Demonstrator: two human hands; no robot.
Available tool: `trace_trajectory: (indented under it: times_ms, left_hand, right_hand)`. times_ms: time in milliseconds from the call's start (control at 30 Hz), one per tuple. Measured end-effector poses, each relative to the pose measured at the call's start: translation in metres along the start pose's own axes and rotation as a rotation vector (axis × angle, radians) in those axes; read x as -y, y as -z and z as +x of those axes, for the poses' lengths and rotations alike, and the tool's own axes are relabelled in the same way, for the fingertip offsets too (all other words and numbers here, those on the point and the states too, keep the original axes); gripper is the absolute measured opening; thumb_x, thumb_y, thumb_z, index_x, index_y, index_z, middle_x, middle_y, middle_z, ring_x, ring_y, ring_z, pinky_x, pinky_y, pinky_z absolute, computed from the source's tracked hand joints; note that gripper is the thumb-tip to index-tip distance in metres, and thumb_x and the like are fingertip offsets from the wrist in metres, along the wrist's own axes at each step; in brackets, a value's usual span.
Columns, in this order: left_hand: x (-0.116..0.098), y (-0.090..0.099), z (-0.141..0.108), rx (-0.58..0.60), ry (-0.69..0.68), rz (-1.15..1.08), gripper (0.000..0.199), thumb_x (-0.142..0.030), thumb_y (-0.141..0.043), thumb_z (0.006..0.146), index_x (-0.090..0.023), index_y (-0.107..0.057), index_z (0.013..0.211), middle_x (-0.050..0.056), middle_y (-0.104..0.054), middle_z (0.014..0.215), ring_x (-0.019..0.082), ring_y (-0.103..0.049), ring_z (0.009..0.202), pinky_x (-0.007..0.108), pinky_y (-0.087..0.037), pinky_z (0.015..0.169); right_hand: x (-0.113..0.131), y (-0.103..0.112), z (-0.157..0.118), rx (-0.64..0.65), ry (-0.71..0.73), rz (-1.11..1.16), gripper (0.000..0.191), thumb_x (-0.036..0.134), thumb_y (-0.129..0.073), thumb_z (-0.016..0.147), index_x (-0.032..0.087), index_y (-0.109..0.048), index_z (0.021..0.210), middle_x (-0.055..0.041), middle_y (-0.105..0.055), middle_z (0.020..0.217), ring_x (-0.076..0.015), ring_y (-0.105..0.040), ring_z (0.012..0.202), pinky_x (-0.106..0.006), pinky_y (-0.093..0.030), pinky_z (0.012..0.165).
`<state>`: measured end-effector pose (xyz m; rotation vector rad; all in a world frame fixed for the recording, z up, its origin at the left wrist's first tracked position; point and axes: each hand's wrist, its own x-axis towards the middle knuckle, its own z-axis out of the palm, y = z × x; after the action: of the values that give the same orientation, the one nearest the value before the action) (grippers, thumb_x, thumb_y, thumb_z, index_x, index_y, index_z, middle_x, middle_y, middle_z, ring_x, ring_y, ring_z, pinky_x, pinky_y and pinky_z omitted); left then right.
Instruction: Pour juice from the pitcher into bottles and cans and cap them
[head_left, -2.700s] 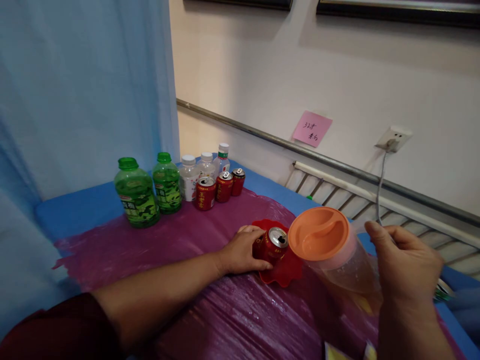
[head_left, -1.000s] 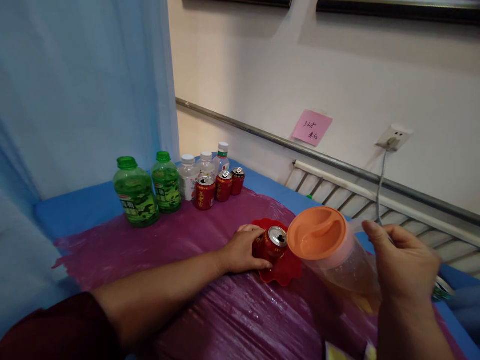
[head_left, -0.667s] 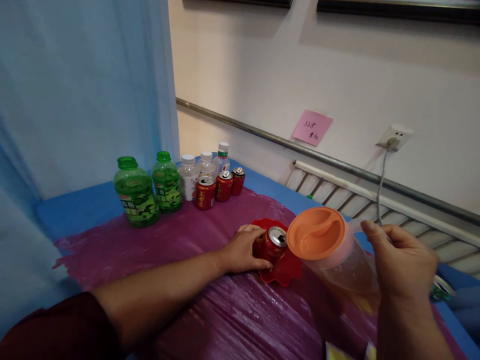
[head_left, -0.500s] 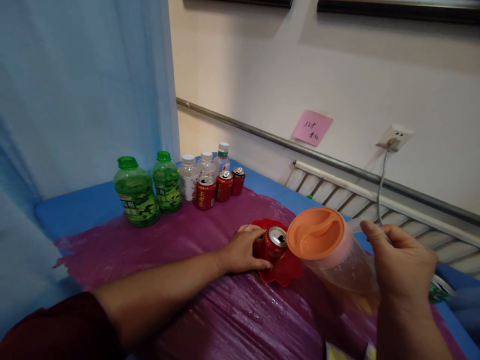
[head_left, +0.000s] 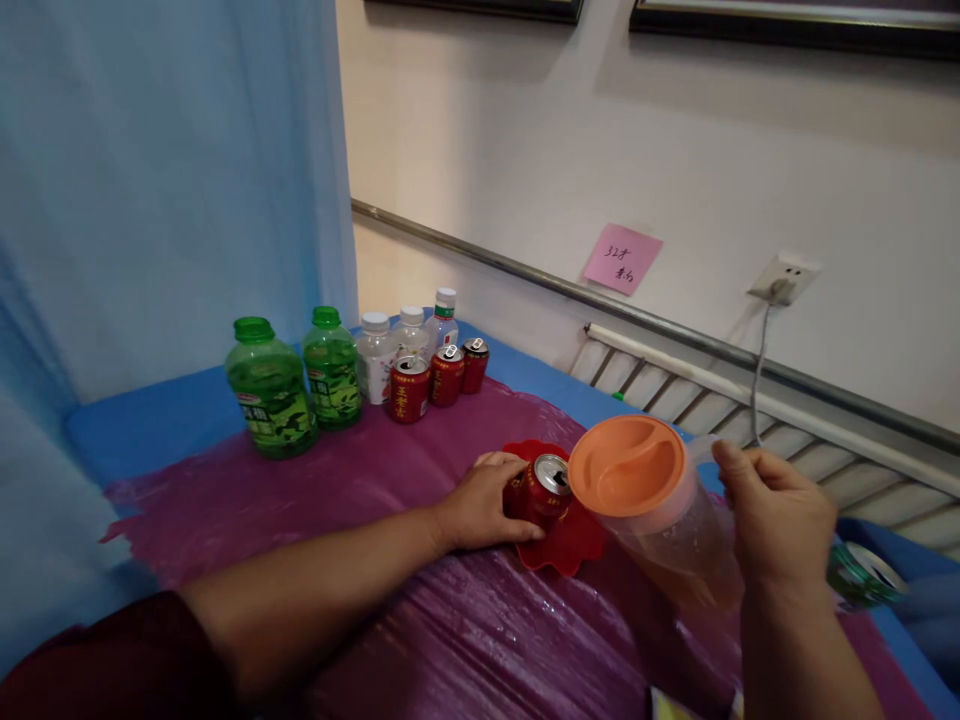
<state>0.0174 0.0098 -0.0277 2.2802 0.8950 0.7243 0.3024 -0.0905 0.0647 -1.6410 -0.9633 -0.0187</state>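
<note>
My left hand [head_left: 491, 500] is closed around a red drink can [head_left: 546, 490] with an opened top. The can stands on a red scalloped plate [head_left: 574, 550]. My right hand [head_left: 780, 520] grips the handle of a clear pitcher [head_left: 682, 545] with an orange lid [head_left: 628, 465]. The pitcher leans left, its lid close beside the can's top; whether they touch I cannot tell. Brownish liquid shows inside the pitcher. No stream of liquid is visible.
Two green bottles [head_left: 271, 395], several white-capped clear bottles [head_left: 376, 360] and three red cans [head_left: 409, 390] stand at the back left. Purple plastic sheeting [head_left: 375, 460] covers a blue surface [head_left: 172, 405]. A green can [head_left: 862, 580] is at right, near a radiator [head_left: 675, 385].
My right hand and the pitcher have shifted slightly left, and more of the green can shows at right. My left hand still holds the red can.
</note>
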Motion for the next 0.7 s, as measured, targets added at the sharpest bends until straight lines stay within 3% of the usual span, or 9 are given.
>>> trace_trajectory:
  times_ms: [167, 433, 600, 700]
  left_hand:
    - [-0.001, 0.001, 0.0, -0.002, 0.001, -0.003, 0.08, -0.055, -0.09, 0.06, -0.022, -0.064, 0.128, 0.011, -0.067, 0.125, 0.034, -0.058, 0.12, 0.05, -0.04, 0.111]
    - [-0.003, 0.006, 0.001, -0.051, 0.003, -0.028, 0.078, -0.054, -0.09, 0.059, -0.021, -0.065, 0.126, 0.012, -0.064, 0.13, 0.035, -0.057, 0.123, 0.052, -0.04, 0.112]
    - [-0.004, 0.008, 0.002, -0.065, -0.007, -0.033, 0.077, -0.055, -0.088, 0.061, -0.02, -0.064, 0.125, 0.012, -0.064, 0.129, 0.034, -0.057, 0.123, 0.052, -0.042, 0.111]
    - [-0.004, 0.008, 0.002, -0.077, -0.009, -0.026, 0.076, -0.053, -0.089, 0.06, -0.022, -0.063, 0.125, 0.011, -0.065, 0.127, 0.034, -0.058, 0.122, 0.05, -0.043, 0.11]
  right_hand:
    - [-0.028, -0.01, 0.01, -0.024, -0.008, 0.124, 0.052, 0.066, -0.071, 0.077, 0.02, -0.055, 0.059, 0.0046, -0.044, 0.053, -0.0121, -0.039, 0.054, -0.028, -0.03, 0.051]
    - [-0.054, -0.034, 0.019, -0.098, -0.19, 0.609, 0.052, 0.063, -0.075, 0.074, 0.022, -0.044, 0.062, 0.0089, -0.038, 0.052, -0.0076, -0.031, 0.046, -0.023, -0.027, 0.043]
    - [-0.066, -0.036, 0.023, -0.17, -0.261, 0.711, 0.057, 0.066, -0.074, 0.072, 0.023, -0.038, 0.065, 0.0119, -0.034, 0.052, -0.0044, -0.026, 0.043, -0.019, -0.02, 0.04]
    - [-0.074, -0.035, 0.027, -0.169, -0.286, 0.713, 0.058, 0.07, -0.071, 0.072, 0.023, -0.038, 0.067, 0.0115, -0.038, 0.053, -0.0052, -0.03, 0.042, -0.019, -0.023, 0.039]
